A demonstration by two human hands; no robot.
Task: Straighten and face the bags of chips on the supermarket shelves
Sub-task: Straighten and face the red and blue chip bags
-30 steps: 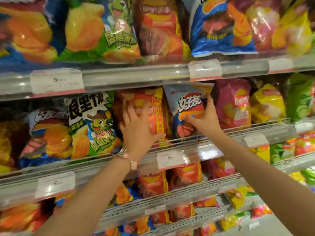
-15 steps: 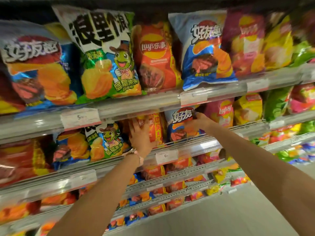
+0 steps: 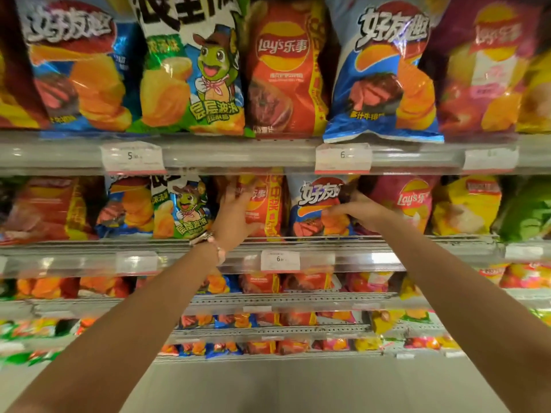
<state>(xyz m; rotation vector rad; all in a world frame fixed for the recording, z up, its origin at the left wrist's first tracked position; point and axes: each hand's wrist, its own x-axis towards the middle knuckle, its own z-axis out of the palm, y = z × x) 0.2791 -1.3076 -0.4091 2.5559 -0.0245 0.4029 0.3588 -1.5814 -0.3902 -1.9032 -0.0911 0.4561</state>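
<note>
Both my arms reach to the second shelf (image 3: 337,257) of chip bags. My left hand (image 3: 235,213), a bracelet at its wrist, lies flat with spread fingers on the front of the red Lay's bag (image 3: 268,210). My right hand (image 3: 360,211) grips the right edge of the blue-and-white chip bag (image 3: 313,210), thumb across its front and fingers behind, between it and the pink Lay's bag (image 3: 408,198). Both bags stand upright, facing forward.
To the left stand a green frog-mascot bag (image 3: 182,207) and a small blue bag (image 3: 128,207); yellow (image 3: 465,204) and green (image 3: 527,213) bags are to the right. The top shelf (image 3: 238,153) carries larger bags of the same kinds. Lower shelves hold several small bags. Grey floor lies below.
The view has tilted up and pulled back, so the top shelf fills more of the frame. Both hands stay on the same two bags, the left fingers sliding slightly higher on the red bag.
</note>
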